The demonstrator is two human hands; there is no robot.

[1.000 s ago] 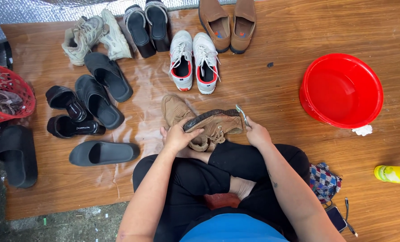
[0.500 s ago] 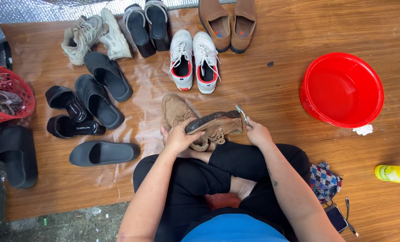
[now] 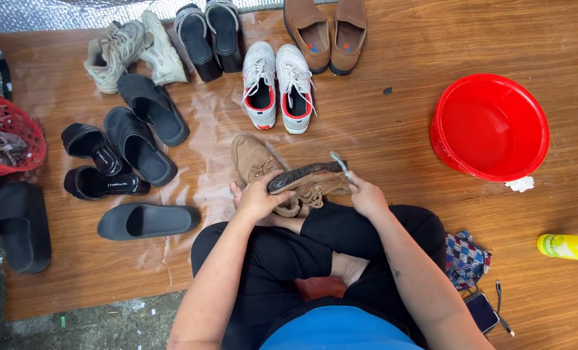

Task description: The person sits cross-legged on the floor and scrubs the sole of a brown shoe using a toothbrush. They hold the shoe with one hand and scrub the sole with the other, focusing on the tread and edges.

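I sit cross-legged on a wooden floor. My left hand grips a tan suede shoe turned on its side, its dark sole facing up. My right hand holds a small pale-handled brush against the toe end of that sole. The matching tan shoe lies on the floor just beyond my left hand, on a wet shiny patch of the boards.
A red basin sits at the right, a yellow spray can lower right, a patterned cloth and phone by my knee. White sneakers, brown loafers, black sandals and a red basket lie around.
The shoe and both hands have shifted only slightly; the brush has moved a little along the sole's toe end.
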